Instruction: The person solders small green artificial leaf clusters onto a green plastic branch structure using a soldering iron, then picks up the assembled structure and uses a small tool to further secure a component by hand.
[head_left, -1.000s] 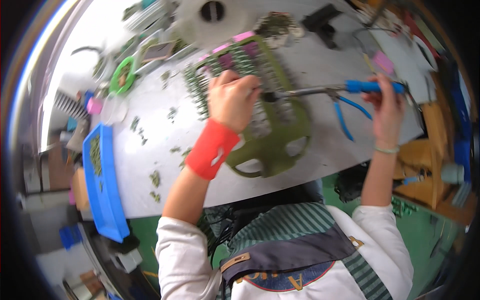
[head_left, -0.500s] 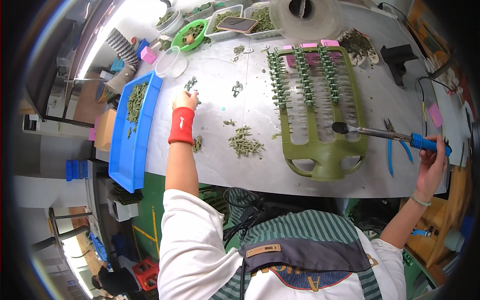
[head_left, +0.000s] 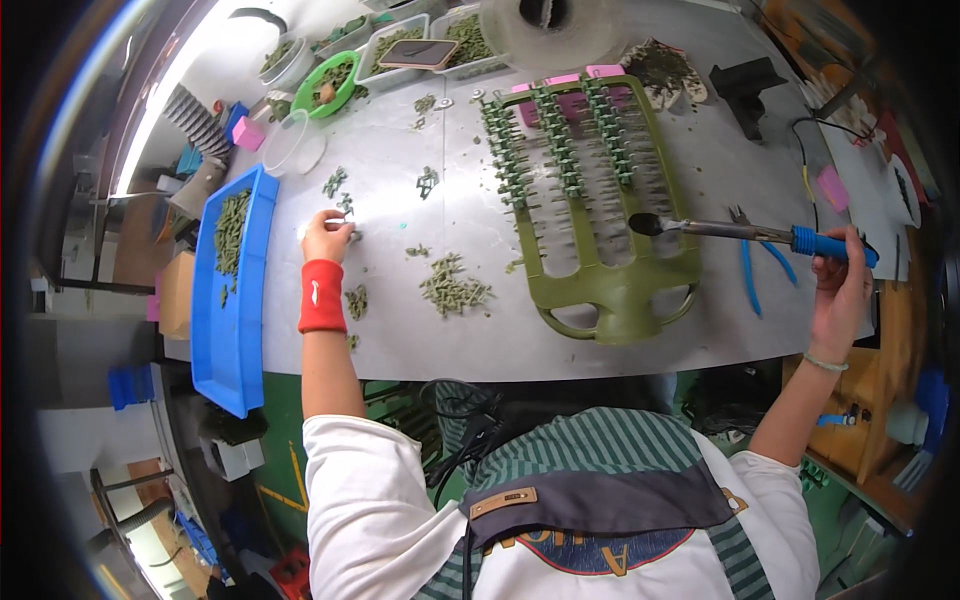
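My right hand (head_left: 838, 290) grips the blue handle of a soldering iron (head_left: 745, 231). The iron's dark, spoon-shaped tip hovers over the lower part of an olive-green plastic frame (head_left: 618, 300). Three rows of dark green plastic clips (head_left: 553, 130) and many thin prongs stand along the frame's bars. On the left, my left hand (head_left: 328, 240) has its fingers drawn together beside small dark green clips (head_left: 335, 181) on the table. Whatever its fingertips pinch is too small to make out. Nearer me lies a heap of small green pieces (head_left: 455, 287).
A blue tray (head_left: 227, 385) with green pieces stands at the left. Blue-handled pliers (head_left: 750, 275) lie right of the frame. At the back are a green basket (head_left: 312, 87), a phone (head_left: 418, 54) on clear tubs, a soiled glove (head_left: 660, 75) and a black bracket (head_left: 745, 95).
The view has shifted, so the table's things appear farther left. My left hand has drawn slightly nearer me beside the loose clips. The right hand still holds the iron over the frame.
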